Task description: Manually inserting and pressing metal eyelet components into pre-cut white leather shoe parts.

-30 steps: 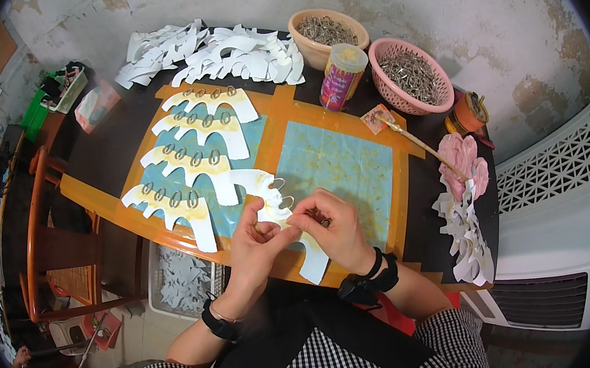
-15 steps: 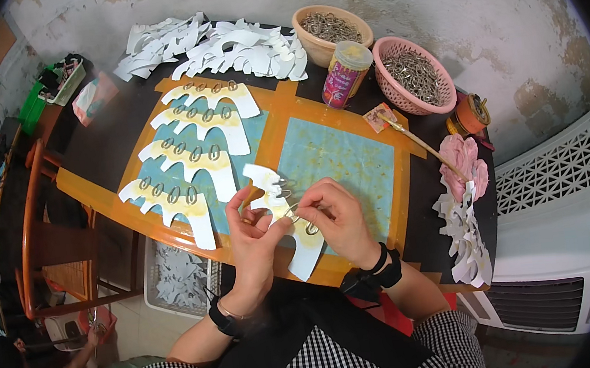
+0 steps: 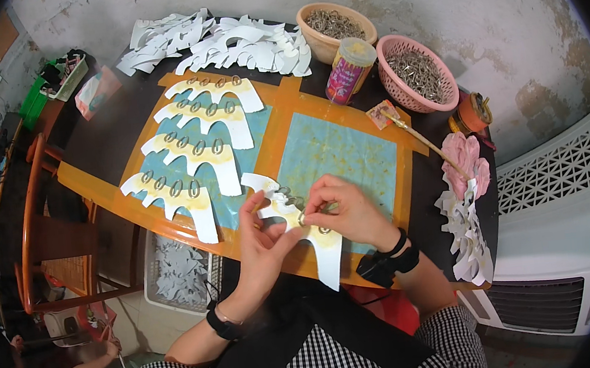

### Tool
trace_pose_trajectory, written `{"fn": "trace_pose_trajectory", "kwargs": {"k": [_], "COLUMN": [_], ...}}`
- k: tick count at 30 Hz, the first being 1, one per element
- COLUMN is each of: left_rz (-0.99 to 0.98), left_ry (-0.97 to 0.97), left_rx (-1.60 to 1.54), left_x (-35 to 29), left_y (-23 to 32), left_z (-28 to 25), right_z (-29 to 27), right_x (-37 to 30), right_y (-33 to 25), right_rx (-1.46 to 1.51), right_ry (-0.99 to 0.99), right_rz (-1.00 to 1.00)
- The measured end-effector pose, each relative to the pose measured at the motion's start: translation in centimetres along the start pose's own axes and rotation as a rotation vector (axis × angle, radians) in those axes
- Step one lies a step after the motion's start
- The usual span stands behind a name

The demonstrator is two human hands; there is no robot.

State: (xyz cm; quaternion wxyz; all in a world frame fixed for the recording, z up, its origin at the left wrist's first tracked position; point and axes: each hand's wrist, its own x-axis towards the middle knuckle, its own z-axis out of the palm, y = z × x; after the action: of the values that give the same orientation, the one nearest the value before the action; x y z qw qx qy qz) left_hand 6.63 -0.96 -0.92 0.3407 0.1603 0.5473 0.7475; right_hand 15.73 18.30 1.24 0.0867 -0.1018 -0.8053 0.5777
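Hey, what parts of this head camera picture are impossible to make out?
Head view:
- Lower middle of the white cutout: covered by the left hand and right hand.
- Contents of the pink basket: too small to identify.
- Crate under the table: partly hidden by the tabletop.

Both forearms rise from the lower edge and meet over the near edge of the orange board (image 3: 170,226). The left hand (image 3: 261,241) stands upright, fingers spread, thumb pinching toward the right. The right hand (image 3: 344,211) curls palm-down, fingertips pinched just beside the left thumb. Each wrist carries a dark band.
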Motion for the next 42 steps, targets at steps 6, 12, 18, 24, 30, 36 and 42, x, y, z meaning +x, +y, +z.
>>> {"fn": "trace_pose_trajectory", "kwargs": {"k": [6, 12, 18, 24, 30, 36, 42], "left_rz": [0.118, 0.674, 0.477, 0.642, 0.659, 0.675, 0.669], "left_ry": [-0.119, -0.400, -0.363, -0.413, -0.393, -0.404, -0.405], "left_rx": [0.744, 1.072, 0.905, 1.022, 1.043, 1.024, 1.025], "left_x": [-0.7, 2.6, 2.6, 3.2, 3.2, 3.4, 3.4], "left_y": [4.8, 3.7, 0.7, 1.0, 0.6, 0.4, 0.3], "left_z": [-3.1, -1.3, -1.4, -2.0, -2.2, -2.5, -2.6], "right_z": [-1.8, -1.9, -1.2, -0.5, -0.6, -1.7, -1.5], "right_x": [0.6, 1.6, 0.9, -0.4, -1.0, -1.5, -1.1], "right_y": [0.0, 0.2, 0.2, -0.1, 0.3, 0.9, 0.2], "right_rx": [-0.074, -0.428, -0.526, -0.728, -0.895, -0.728, -0.694], "right_ry": [-0.282, -0.274, -0.208, -0.105, -0.100, -0.066, -0.058], "right_rz": [0.046, -0.347, -0.426, -0.674, -0.812, -0.661, -0.595]}}
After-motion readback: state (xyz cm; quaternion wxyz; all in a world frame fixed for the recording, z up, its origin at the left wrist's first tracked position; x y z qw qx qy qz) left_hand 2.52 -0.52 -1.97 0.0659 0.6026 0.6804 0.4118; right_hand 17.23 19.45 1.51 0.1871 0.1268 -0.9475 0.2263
